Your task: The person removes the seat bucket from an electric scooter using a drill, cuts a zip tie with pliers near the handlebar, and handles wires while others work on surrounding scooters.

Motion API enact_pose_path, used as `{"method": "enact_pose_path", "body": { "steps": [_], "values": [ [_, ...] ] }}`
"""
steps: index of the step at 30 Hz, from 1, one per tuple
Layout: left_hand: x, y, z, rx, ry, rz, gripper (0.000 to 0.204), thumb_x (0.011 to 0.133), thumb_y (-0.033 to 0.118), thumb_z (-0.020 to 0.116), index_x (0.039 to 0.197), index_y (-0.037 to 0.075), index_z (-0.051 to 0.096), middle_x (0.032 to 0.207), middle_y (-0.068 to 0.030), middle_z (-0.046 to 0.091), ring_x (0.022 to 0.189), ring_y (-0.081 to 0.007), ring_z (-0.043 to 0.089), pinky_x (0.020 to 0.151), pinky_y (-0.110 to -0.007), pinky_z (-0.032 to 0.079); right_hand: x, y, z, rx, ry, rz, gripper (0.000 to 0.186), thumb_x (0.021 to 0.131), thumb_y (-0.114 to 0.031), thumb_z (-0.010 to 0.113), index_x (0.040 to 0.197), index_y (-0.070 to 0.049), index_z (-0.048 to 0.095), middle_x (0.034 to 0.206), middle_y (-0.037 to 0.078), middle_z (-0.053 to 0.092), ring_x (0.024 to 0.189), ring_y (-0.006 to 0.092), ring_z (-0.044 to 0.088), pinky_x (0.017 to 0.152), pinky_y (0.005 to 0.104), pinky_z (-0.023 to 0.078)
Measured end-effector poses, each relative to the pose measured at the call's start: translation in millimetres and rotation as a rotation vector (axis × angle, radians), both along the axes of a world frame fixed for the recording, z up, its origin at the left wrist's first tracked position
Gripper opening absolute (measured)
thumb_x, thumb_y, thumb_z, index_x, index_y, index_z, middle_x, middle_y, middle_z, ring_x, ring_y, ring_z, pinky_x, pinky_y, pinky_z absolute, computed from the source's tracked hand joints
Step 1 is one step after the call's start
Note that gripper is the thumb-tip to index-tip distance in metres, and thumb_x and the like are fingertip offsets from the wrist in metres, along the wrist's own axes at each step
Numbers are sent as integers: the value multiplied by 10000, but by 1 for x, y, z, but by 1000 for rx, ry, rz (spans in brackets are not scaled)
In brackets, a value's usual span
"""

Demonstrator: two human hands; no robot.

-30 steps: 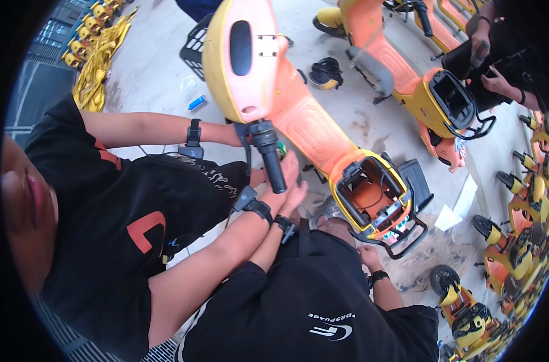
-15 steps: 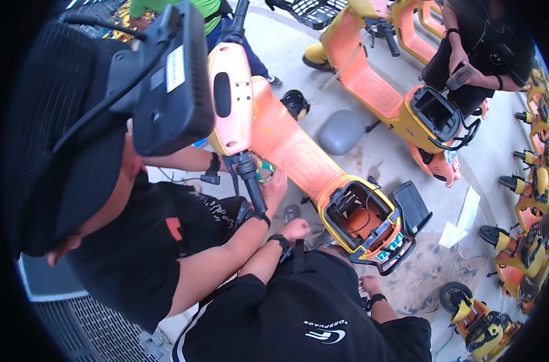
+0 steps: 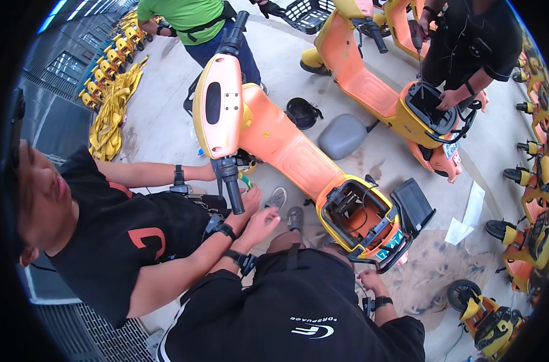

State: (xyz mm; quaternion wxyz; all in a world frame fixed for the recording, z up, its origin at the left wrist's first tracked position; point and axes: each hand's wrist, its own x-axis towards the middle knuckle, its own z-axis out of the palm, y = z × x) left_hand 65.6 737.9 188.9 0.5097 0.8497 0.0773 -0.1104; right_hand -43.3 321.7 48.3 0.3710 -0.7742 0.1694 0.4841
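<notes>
A yellow and orange scooter (image 3: 298, 160) stands in front of me, its seat off and the rear compartment (image 3: 356, 211) uncovered. My left hand (image 3: 263, 224) is raised below the handlebar grip (image 3: 231, 190), fingers apart and holding nothing. It is close to a co-worker's hand (image 3: 250, 200), which is at a green and yellow strip (image 3: 245, 180) under the handlebar. My right hand (image 3: 371, 279) is low beside the scooter's rear rack (image 3: 383, 259), its fingers curled closed. What lies between them, if anything, is too small to make out.
A black flap (image 3: 413, 205) hangs out beside the compartment. On the floor lie a grey seat (image 3: 342, 137), a black helmet (image 3: 303, 113) and white paper (image 3: 467, 214). Another person holds a power drill (image 3: 417, 39) over a second scooter (image 3: 377, 90). Several scooters line the right side.
My left hand has moved left and its fingers have spread. The co-worker on the left has leaned away from the scooter. Across from me, the other person has brought the drill over the open compartment.
</notes>
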Motion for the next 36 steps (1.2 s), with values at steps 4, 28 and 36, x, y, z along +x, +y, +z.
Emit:
{"method": "enact_pose_path", "body": {
  "steps": [4, 28, 36],
  "values": [
    [-22, -5, 67, 499, -552, 150, 158, 681, 47, 604, 827, -6, 577, 758, -128, 544, 735, -273, 536, 699, -337, 433, 29, 29, 97, -23, 23, -2, 236, 757, -159, 438, 790, 3, 606, 584, 120, 570, 465, 188, 562, 440, 286, 461],
    [19, 118, 80, 910, -442, 681, 470, 672, 198, 596, 1122, 120, 486, 1122, -165, 446, 1086, -358, 353, 912, -481, 267, 131, 102, 148, -162, -423, 589, 249, 775, -242, 483, 846, -20, 570, 796, 187, 587, 789, 337, 559, 711, 402, 436],
    [32, 124, 59, 828, -636, 667, 394, 685, 129, 556, 1066, 41, 503, 996, -160, 512, 958, -359, 442, 844, -468, 342, 175, 154, 124, -48, -355, 429, 263, 762, -246, 483, 831, -11, 580, 803, 206, 578, 810, 340, 557, 730, 385, 430]
  ]
}}
